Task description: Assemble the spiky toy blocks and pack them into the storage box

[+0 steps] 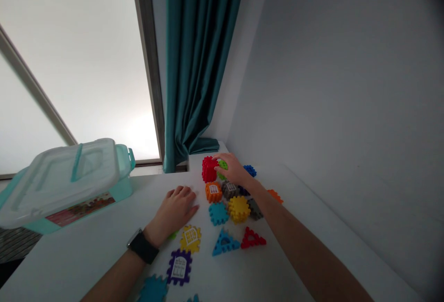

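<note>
My left hand (178, 207), with a black watch on the wrist, lies open and flat on the white table, holding nothing. Beside it are a yellow window tile (190, 238) and a mostly hidden green piece (172, 236). At the far end, my right hand (232, 169) has its thumb and forefinger curved onto the right edge of a stack of red notched building tiles (209, 169). Green tiles (222, 167) show between those fingers. Nearer lie an orange window tile stack (213, 192), a grey one (230, 190), a light-blue stack (218, 213) and a yellow stack (239, 209).
A lidded turquoise box (79, 177) stands at the left. Blue (225, 242) and red (253, 238) triangles lie in the middle, a purple window tile (179, 267) and blue tile (153, 289) in front. My right forearm partly covers orange pieces (275, 195). Curtain (197, 61) and wall (329, 84) stand behind.
</note>
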The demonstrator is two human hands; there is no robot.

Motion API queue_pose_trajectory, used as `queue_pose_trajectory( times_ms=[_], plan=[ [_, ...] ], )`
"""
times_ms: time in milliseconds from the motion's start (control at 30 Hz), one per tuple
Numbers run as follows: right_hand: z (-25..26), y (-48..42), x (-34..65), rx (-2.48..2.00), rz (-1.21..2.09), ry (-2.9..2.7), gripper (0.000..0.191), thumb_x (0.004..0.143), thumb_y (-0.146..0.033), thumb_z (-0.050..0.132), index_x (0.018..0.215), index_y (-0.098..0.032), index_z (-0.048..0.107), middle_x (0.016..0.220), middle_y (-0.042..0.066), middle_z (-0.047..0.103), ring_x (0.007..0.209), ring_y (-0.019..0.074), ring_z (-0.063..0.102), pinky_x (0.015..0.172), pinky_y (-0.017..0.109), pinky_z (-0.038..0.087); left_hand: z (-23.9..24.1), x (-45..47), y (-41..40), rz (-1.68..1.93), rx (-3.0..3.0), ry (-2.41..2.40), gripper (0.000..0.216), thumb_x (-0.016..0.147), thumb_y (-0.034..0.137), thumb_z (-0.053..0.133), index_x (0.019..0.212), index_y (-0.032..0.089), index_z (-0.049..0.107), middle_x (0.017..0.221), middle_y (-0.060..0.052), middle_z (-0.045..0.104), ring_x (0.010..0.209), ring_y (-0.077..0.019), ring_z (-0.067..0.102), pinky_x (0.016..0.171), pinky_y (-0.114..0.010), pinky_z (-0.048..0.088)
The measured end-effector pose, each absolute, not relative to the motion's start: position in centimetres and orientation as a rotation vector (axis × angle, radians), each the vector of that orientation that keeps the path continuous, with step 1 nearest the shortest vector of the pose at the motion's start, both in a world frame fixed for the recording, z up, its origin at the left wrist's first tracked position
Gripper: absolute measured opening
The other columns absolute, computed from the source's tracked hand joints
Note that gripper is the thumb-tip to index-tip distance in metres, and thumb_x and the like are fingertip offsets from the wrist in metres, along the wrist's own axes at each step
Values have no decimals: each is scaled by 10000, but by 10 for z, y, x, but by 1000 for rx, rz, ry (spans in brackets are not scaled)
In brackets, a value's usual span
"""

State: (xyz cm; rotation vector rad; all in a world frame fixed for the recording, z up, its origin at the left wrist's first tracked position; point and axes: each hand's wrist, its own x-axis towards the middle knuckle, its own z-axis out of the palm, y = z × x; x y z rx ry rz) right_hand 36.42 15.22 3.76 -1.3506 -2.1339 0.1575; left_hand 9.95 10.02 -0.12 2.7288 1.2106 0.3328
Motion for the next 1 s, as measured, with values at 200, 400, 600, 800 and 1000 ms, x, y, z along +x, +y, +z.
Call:
queue_pose_trajectory(
  times_ms=[200, 400, 600, 800, 1000],
  plan=[
    [37, 159, 363, -1373, 188, -2138, 337, 858, -238, 620, 1194, -234, 644, 1221, 80, 669, 1193, 264, 531, 1037, 478, 411, 1, 101, 98, 286, 2731, 1231, 260, 931, 341, 531, 1153, 236, 616, 1292, -117, 593, 1197, -318, 530, 966, -499, 443],
    [34, 161, 364, -1402, 192, -2131, 361, 852, -237, 623, 1213, -221, 633, 1235, 88, 664, 1197, 279, 529, 1037, 501, 409, -2, 101, 98, 290, 2741, 1227, 277, 953, 361, 502, 1171, 228, 608, 1304, -116, 589, 1205, -322, 514, 976, -508, 435],
    [33, 161, 366, -1403, 152, -2144, 374, 846, -248, 634, 1220, -234, 627, 1236, 83, 663, 1184, 275, 543, 1023, 496, 425, -2, 100, 99, 297, 2725, 1219, 278, 959, 389, 499, 1164, 238, 611, 1280, -113, 595, 1200, -318, 519, 973, -501, 434],
    [29, 165, 365, -1399, 136, -2163, 393, 838, -239, 638, 1231, -232, 624, 1238, 86, 665, 1178, 278, 550, 1015, 485, 431, -4, 100, 100, 318, 2732, 1213, 285, 951, 391, 514, 1171, 239, 609, 1285, -114, 593, 1200, -324, 513, 971, -505, 434],
    [27, 167, 365, -1398, 123, -2178, 403, 827, -246, 641, 1230, -234, 631, 1241, 85, 666, 1172, 281, 557, 1022, 480, 419, -2, 101, 99, 301, 2743, 1222, 266, 943, 373, 520, 1155, 239, 609, 1271, -111, 597, 1177, -315, 515, 953, -496, 443]
  ],
)
